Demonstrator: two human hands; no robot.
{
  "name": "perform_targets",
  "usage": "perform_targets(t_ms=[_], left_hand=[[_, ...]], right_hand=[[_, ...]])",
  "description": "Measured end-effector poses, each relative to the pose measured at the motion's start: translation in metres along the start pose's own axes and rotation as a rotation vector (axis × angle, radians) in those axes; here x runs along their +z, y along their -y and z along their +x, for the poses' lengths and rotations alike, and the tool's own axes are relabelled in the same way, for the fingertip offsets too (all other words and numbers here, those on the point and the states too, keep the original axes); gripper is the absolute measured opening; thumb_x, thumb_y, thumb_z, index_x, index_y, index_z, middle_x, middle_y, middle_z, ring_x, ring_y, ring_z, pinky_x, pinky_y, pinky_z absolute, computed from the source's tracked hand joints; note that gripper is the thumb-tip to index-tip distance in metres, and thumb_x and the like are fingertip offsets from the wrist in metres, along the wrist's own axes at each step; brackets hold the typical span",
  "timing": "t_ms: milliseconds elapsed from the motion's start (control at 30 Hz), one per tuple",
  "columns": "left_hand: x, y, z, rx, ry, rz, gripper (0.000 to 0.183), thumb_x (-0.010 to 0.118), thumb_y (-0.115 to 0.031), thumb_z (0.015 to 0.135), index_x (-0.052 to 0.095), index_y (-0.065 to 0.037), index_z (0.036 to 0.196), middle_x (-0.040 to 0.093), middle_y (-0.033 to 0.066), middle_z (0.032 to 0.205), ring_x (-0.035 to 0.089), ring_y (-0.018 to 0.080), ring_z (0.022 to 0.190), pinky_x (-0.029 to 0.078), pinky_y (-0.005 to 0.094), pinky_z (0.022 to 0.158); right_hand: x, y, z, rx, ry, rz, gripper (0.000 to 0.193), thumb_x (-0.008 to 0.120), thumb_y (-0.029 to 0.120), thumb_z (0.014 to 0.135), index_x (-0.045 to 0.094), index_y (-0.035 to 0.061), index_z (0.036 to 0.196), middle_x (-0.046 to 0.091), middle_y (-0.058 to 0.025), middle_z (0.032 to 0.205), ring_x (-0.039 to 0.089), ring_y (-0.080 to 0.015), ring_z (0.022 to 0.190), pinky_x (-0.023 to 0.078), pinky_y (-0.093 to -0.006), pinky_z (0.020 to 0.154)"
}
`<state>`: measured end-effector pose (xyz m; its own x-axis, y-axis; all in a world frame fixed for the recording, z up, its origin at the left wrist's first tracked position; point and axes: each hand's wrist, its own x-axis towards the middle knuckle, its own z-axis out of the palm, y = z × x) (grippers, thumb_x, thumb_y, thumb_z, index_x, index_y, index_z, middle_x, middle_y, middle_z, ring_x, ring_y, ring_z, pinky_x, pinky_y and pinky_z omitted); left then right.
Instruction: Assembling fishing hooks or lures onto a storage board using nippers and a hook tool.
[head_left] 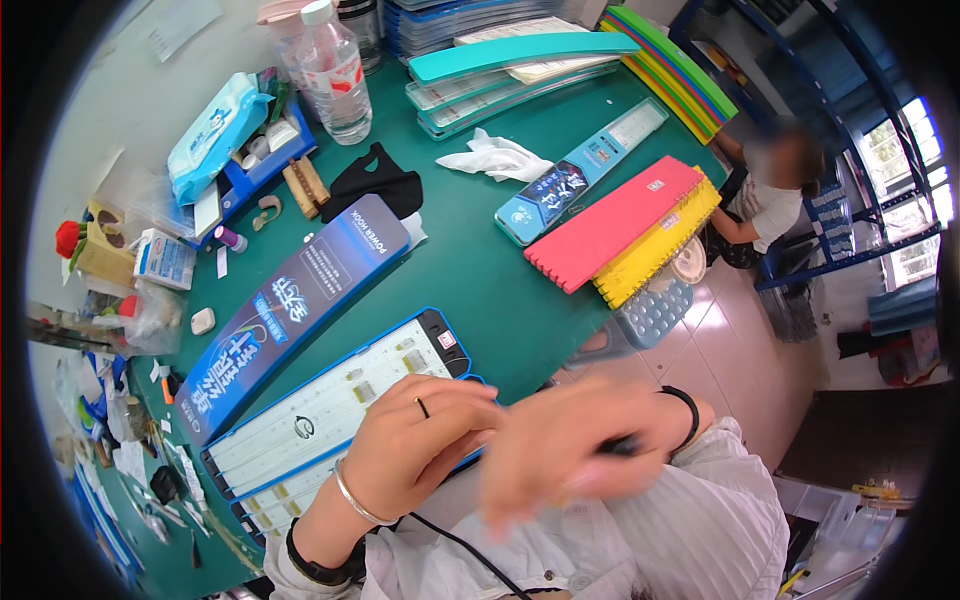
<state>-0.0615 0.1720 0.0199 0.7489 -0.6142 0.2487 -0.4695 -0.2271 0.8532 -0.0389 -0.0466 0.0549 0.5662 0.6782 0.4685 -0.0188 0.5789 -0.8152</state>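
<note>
My left hand (415,432), with a ring and a bracelet, is over the near end of a long blue-edged case (330,415). Its fingers are bent together in a pinch, and what they hold, if anything, is hidden. My right hand (570,450) is just beside it, smeared by motion. A small dark thing (620,445) shows against the right hand, too unclear to name. White panels with small pieces in slots fill the case. Beyond it lies a long blue printed cover (300,310).
Red (615,222) and yellow (660,245) notched foam strips lie at the table's right edge. A slim blue box (580,175), white tissue (492,155) and teal cases (520,55) are farther back. A water bottle (335,80) stands at the far left. Another person (775,190) sits at right.
</note>
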Motion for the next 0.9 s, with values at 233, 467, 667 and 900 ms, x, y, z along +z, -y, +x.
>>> perform_targets(t_ms=[233, 467, 667, 900], left_hand=[[-0.027, -0.007, -0.064, -0.188, -0.297, 0.155, 0.007, 0.072, -0.005, 0.085, 0.067, -0.006, 0.09, 0.068, 0.0074, 0.085, 0.066, 0.0273, 0.077, 0.05, 0.0348, 0.066], [-0.038, 0.001, -0.154, -0.609, -0.473, 0.62, 0.008, 0.07, -0.003, 0.085, 0.07, -0.004, 0.093, 0.071, 0.0102, 0.085, 0.07, 0.0269, 0.076, 0.053, 0.0336, 0.063], [-0.046, 0.023, -0.23, -0.807, -1.171, 0.759, 0.013, 0.068, 0.007, 0.086, 0.072, -0.002, 0.096, 0.076, 0.011, 0.099, 0.072, 0.0243, 0.087, 0.055, 0.0328, 0.078], [-0.057, 0.039, -0.261, -0.92, -1.349, 0.981, 0.011, 0.078, 0.002, 0.081, 0.076, 0.001, 0.092, 0.076, 0.0116, 0.092, 0.071, 0.0179, 0.081, 0.054, 0.0281, 0.079]], right_hand=[[-0.029, 0.032, -0.02, -0.46, -0.568, 0.071, 0.025, 0.062, 0.002, 0.096, 0.038, 0.0056, 0.091, 0.044, -0.0075, 0.088, 0.053, -0.016, 0.056, 0.043, -0.0244, 0.032], [-0.025, -0.053, 0.006, -0.065, -0.651, 0.057, 0.021, 0.057, 0.014, 0.102, 0.04, 0.0062, 0.091, 0.045, -0.0057, 0.085, 0.051, -0.0139, 0.058, 0.042, -0.0206, 0.038], [0.004, -0.114, 0.035, 0.577, -0.012, 0.179, 0.017, 0.046, 0.012, 0.106, 0.052, -0.0008, 0.096, 0.06, -0.0134, 0.094, 0.06, -0.0148, 0.068, 0.049, -0.024, 0.052], [0.031, -0.143, 0.05, 0.759, 0.357, 0.292, 0.005, 0.05, 0.003, 0.102, 0.055, 0.0005, 0.101, 0.058, -0.0093, 0.094, 0.055, -0.0209, 0.078, 0.045, -0.0327, 0.074]])
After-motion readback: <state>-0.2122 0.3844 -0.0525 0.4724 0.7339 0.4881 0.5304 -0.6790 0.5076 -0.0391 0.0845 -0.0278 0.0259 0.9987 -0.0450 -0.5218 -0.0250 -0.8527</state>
